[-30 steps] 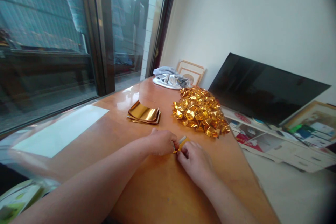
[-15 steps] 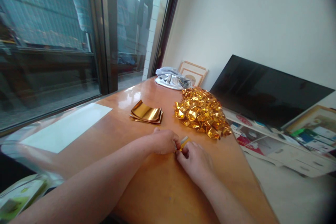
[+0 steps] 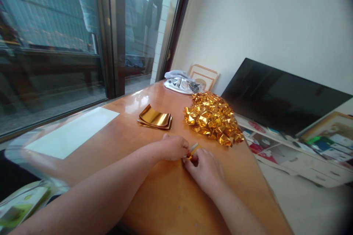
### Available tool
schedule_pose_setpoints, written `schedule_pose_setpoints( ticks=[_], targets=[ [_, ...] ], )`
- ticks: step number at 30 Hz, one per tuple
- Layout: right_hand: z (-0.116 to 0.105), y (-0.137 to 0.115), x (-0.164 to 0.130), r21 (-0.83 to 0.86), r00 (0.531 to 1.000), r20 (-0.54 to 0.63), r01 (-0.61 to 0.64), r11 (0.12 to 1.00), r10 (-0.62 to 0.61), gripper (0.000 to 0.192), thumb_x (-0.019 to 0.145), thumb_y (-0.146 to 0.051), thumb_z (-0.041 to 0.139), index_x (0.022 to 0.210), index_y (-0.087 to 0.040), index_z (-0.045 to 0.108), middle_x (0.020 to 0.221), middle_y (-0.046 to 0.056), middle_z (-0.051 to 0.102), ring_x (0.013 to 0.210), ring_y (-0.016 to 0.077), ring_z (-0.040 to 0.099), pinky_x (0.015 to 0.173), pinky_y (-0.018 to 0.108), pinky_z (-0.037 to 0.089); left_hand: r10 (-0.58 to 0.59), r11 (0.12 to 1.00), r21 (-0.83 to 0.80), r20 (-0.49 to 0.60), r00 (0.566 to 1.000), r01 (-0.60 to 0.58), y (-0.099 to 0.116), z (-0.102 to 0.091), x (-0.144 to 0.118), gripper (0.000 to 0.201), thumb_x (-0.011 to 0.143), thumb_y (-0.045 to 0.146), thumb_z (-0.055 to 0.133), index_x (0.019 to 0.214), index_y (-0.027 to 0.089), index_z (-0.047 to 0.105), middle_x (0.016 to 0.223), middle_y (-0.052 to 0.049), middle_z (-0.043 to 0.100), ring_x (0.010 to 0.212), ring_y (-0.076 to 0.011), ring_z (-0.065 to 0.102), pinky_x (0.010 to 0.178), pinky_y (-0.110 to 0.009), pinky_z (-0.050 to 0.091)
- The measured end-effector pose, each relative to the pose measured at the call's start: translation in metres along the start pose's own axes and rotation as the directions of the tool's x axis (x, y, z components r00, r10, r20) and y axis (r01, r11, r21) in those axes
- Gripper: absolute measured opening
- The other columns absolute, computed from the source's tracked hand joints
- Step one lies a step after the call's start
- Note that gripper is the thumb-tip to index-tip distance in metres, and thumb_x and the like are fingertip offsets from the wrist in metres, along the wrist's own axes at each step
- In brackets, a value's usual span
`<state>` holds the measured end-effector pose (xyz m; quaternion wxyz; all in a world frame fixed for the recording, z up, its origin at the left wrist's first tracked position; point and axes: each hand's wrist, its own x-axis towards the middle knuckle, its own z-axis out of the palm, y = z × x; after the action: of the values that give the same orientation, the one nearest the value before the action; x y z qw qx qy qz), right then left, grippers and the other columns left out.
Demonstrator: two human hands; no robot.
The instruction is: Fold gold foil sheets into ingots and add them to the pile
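At far left stands a dark-framed glass door (image 3: 68,36); a flat white sheet (image 3: 72,131) lies on the glossy orange-brown table (image 3: 165,198). Further right, a curled stack of smooth gold foil (image 3: 154,118) sits beyond the left hand (image 3: 174,147), which pinches a small gold foil piece (image 3: 192,149) together with the right hand (image 3: 204,169) at the table's middle. A crinkled heap of folded gold pieces (image 3: 213,117) lies far right, near a leaning black screen (image 3: 281,95) against the plain white wall (image 3: 261,18).
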<state>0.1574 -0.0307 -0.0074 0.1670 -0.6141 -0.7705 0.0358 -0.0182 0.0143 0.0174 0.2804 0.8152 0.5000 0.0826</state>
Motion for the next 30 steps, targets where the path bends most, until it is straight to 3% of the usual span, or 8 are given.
schedule_pose_setpoints(
  ticks=[4,7,14,23,30],
  targets=[
    [0.001,0.007,0.001,0.116,0.999,0.032,0.011,0.993,-0.015,0.031,0.08,-0.05,0.066,0.073,-0.022,0.057,0.073,0.001,0.061,0.069,0.017,0.054,0.057,0.028,0.029,0.021,0.999,0.041,-0.01,1.0,-0.021,0.001,-0.001,-0.002,0.027,0.082,0.029,0.05,0.087,0.032,0.077,0.09,0.004,0.076,0.087,-0.0199,0.063,0.088,-0.036,0.039],
    [0.002,0.024,0.006,0.29,0.996,0.088,-0.057,0.955,0.032,0.029,0.088,-0.047,0.055,0.074,-0.022,0.058,0.066,-0.002,0.06,0.061,0.0147,0.053,0.054,0.026,0.03,0.052,0.997,0.052,-0.037,0.998,-0.05,0.001,0.001,-0.002,0.025,0.081,0.03,0.052,0.086,0.031,0.076,0.09,0.005,0.076,0.088,-0.0196,0.063,0.086,-0.034,0.038],
    [0.007,0.067,0.021,0.485,0.982,-0.037,-0.142,0.863,0.183,0.026,0.088,-0.039,0.049,0.072,-0.02,0.06,0.07,-0.001,0.064,0.067,0.0167,0.057,0.06,0.026,0.039,0.05,0.998,0.052,-0.118,0.992,-0.044,0.001,0.01,0.001,0.018,0.08,0.028,0.056,0.084,0.028,0.073,0.087,0.004,0.076,0.087,-0.0192,0.065,0.084,-0.033,0.036],
    [0.01,0.067,0.023,0.555,0.983,-0.043,-0.126,0.822,0.18,0.017,0.083,-0.028,0.052,0.085,-0.019,0.066,0.082,0.001,0.07,0.073,0.017,0.061,0.066,0.026,0.044,-0.086,0.989,0.098,-0.207,0.975,0.108,0.003,0.013,0.004,0.018,0.074,0.032,0.064,0.09,0.025,0.067,0.09,-0.001,0.072,0.091,-0.0243,0.063,0.075,-0.031,0.034],
    [0.014,0.065,0.026,0.63,0.982,-0.053,-0.108,0.769,0.181,0.021,0.08,-0.019,0.054,0.098,-0.019,0.066,0.093,0.003,0.071,0.082,0.0164,0.064,0.073,0.027,0.049,-0.03,0.991,0.124,-0.205,0.978,0.057,-0.006,0.02,0.01,0.01,0.076,0.032,0.061,0.08,0.025,0.066,0.09,-0.001,0.069,0.092,-0.0227,0.059,0.068,-0.03,0.028]
  ],
)
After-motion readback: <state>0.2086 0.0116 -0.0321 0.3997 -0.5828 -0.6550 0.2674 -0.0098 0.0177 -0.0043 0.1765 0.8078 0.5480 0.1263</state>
